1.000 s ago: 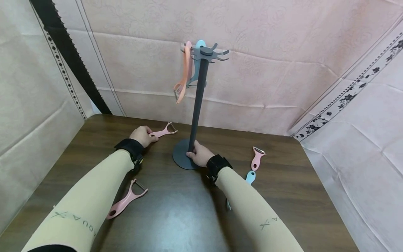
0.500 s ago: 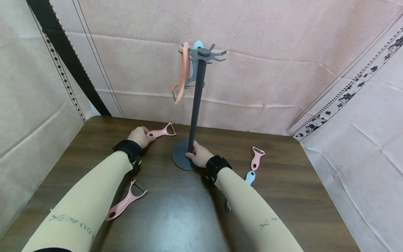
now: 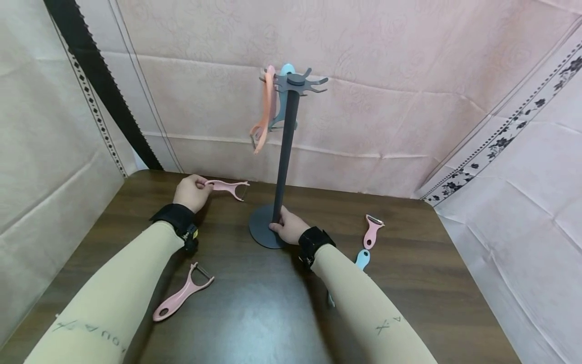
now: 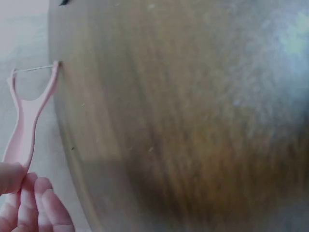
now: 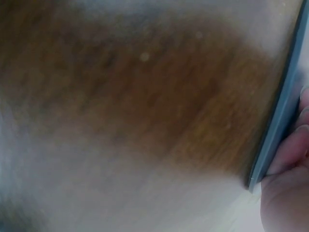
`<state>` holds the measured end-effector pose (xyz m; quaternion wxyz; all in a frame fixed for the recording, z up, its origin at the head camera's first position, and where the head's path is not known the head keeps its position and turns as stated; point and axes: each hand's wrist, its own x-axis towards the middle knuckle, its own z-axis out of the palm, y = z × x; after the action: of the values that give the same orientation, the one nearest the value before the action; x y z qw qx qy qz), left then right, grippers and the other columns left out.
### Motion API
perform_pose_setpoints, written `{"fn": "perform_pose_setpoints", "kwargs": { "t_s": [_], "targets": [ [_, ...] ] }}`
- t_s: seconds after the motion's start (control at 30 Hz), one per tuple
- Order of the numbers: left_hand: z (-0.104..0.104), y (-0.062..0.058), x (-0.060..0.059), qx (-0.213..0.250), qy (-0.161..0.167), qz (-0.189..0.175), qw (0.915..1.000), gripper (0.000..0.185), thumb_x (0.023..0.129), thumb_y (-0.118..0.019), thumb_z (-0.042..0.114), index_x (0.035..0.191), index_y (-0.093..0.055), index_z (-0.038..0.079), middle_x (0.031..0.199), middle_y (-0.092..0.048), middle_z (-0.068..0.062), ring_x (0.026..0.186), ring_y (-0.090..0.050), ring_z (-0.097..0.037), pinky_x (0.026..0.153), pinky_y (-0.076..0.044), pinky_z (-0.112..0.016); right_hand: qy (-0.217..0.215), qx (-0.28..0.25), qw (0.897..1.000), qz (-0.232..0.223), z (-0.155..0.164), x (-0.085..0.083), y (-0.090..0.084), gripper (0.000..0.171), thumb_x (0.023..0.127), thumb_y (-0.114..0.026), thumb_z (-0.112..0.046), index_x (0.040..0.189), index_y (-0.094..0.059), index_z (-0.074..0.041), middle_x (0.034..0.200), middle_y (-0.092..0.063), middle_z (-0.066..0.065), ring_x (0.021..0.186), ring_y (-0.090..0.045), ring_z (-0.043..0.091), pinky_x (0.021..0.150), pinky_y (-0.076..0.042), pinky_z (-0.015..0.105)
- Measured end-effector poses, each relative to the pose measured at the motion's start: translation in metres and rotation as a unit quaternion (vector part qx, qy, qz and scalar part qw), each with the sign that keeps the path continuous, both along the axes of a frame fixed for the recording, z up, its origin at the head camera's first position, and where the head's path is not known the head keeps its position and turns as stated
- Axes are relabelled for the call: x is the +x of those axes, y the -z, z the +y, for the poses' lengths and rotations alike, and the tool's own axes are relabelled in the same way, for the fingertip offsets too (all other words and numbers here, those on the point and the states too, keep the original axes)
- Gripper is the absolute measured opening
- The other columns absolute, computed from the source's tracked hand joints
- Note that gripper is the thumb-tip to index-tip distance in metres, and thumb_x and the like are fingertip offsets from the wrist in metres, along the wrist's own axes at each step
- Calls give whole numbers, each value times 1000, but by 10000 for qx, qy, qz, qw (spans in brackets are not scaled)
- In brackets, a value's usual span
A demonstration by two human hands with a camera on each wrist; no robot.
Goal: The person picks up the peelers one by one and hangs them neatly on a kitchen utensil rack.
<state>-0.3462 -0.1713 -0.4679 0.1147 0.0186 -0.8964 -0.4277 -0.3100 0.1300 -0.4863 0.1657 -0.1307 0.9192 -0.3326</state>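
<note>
Dark brown wooden desk (image 3: 409, 283) under both hands. Dark grey metal hanging stand with round base (image 3: 285, 151) upright; right hand (image 3: 287, 226) with fingers curled round the pole just above the base. An orange peeler (image 3: 263, 114) and a light blue peeler (image 3: 282, 101) hang from the stand's top hooks, well above those fingers. Left hand (image 3: 191, 192) pinches the handle end of a pink Y-shaped plastic peeler (image 3: 225, 187), lifted off the desk, blade end toward the stand. Second pink Y-peeler (image 3: 182, 293) lies flat beside the left forearm.
</note>
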Motion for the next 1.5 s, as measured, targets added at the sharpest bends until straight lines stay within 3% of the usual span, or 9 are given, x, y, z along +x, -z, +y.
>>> {"fn": "perform_pose_setpoints", "kwargs": {
  "t_s": [0.43, 0.67, 0.9, 1.23, 1.5],
  "targets": [
    [-23, -34, 21, 127, 79, 1176, 9929, 30, 98, -58, 25, 105, -63, -4, 95, -63, -19, 87, -58, -27, 75, -42, -31, -78, 44, 9999, 66, -1, 1, 0, 28, 99, -56, -30, 121, -46, -15, 85, -63, 2, 76, -61, 16, 70, -47, 33],
    [-18, -74, 36, 62, 330, 1567, 9871, 31, 98, -56, 26, 111, -61, -2, 96, -62, -15, 86, -57, -23, 75, -41, -28, -131, 22, 9999, -98, 4, -2, 0, 36, 100, -55, -29, 130, -42, -14, 88, -64, 1, 80, -62, 15, 72, -47, 32],
    [-13, -115, 57, 35, 563, 1934, 9795, 29, 99, -55, 27, 112, -60, 2, 93, -61, -9, 81, -51, -16, 73, -38, -23, -202, -64, 9997, -111, 0, 3, -8, 30, 100, -56, -25, 124, -45, -12, 87, -65, 1, 78, -63, 14, 71, -48, 31],
    [7, -171, 77, 237, 826, 2785, 9566, 22, 97, -59, 20, 107, -65, 1, 87, -61, -3, 75, -50, -13, 66, -39, -20, -158, -22, 9998, -101, -1, 4, -13, 40, 100, -55, -25, 134, -41, -10, 90, -65, 1, 83, -62, 14, 77, -47, 32],
    [25, -204, 86, 349, 1104, 3059, 9450, 19, 96, -60, 14, 108, -66, 1, 89, -63, -4, 76, -54, -11, 65, -42, -18, -113, -36, 9998, -187, -1, 4, -11, 36, 100, -54, -25, 131, -42, -12, 89, -65, 1, 81, -63, 14, 75, -47, 31]
  ]
}}
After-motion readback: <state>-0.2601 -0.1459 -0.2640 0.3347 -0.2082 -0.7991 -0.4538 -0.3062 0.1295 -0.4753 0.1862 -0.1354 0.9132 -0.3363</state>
